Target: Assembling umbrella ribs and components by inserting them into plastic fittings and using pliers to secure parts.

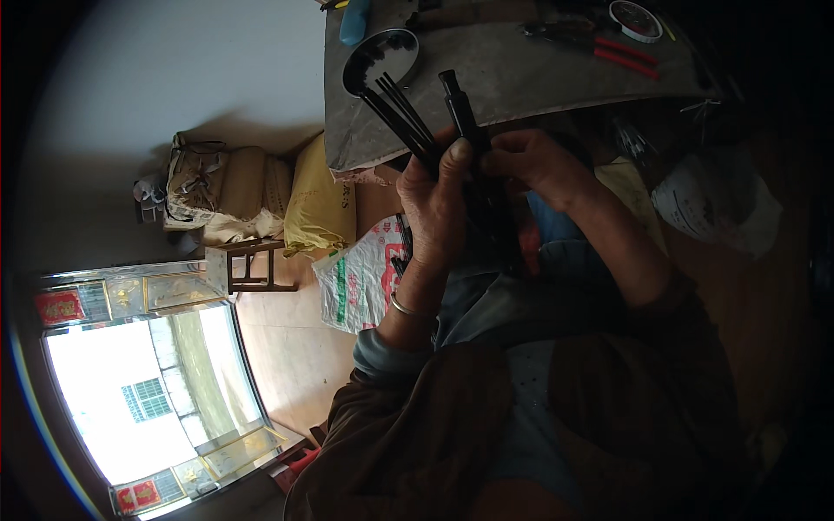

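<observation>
My left hand (434, 204) is closed around several thin black rods (401, 117) that fan out up and to the left past the thumb. A thicker black tube (460, 106) with a stepped, capped end stands up between my hands. My right hand (540, 167) has its fingers pinched on the tube's side, just right of my left thumb. Below the hands, dark lengths run down toward my lap, and shadow hides where they end. What lies inside my left palm is covered by the fingers.
Ahead, a grey-covered table holds a round metal bowl (403, 61) with small black pieces, a blue object (354, 23), red-handled pliers (621, 57) and a round white-rimmed container (636, 21). To the left are sacks (317, 200), a wooden stool (261, 267) and a printed plastic bag (352, 291).
</observation>
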Demonstrator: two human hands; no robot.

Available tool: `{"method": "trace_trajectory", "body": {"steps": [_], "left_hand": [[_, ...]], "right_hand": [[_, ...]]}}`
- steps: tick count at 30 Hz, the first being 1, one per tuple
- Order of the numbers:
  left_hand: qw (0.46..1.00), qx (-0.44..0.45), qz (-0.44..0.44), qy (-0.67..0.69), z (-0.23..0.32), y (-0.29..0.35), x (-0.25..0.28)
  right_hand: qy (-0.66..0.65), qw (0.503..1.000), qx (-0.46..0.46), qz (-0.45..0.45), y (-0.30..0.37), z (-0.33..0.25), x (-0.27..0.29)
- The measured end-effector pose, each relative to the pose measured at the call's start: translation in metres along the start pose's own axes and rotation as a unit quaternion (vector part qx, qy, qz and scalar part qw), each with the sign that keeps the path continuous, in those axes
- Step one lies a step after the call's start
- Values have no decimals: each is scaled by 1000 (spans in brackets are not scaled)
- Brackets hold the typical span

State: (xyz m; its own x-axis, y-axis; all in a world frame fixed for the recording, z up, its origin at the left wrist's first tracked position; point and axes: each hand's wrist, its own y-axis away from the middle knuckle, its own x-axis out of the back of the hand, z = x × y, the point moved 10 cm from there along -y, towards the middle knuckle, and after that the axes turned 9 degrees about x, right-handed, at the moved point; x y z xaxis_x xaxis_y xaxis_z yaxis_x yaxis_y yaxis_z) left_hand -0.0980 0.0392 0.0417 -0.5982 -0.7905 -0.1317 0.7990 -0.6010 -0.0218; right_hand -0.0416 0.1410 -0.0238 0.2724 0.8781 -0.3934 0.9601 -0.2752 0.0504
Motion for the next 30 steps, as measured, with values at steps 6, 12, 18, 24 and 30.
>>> {"method": "trace_trajectory", "body": {"steps": [6, 12, 18, 24, 30], "left_hand": [[997, 6, 27, -68, 2, -3, 3], [994, 37, -27, -102, 5, -6, -2], [999, 21, -26, -38, 3, 0, -1], [994, 21, -6, -110, 10, 1, -2], [983, 58, -41, -170, 7, -7, 2]], "right_hand": [[79, 996, 28, 36, 3, -6, -1], [126, 990, 58, 37, 14, -26, -7], [89, 996, 14, 24, 8, -9, -4], [72, 996, 35, 34, 12, -14, -9], [158, 983, 85, 38, 12, -28, -10]]}}
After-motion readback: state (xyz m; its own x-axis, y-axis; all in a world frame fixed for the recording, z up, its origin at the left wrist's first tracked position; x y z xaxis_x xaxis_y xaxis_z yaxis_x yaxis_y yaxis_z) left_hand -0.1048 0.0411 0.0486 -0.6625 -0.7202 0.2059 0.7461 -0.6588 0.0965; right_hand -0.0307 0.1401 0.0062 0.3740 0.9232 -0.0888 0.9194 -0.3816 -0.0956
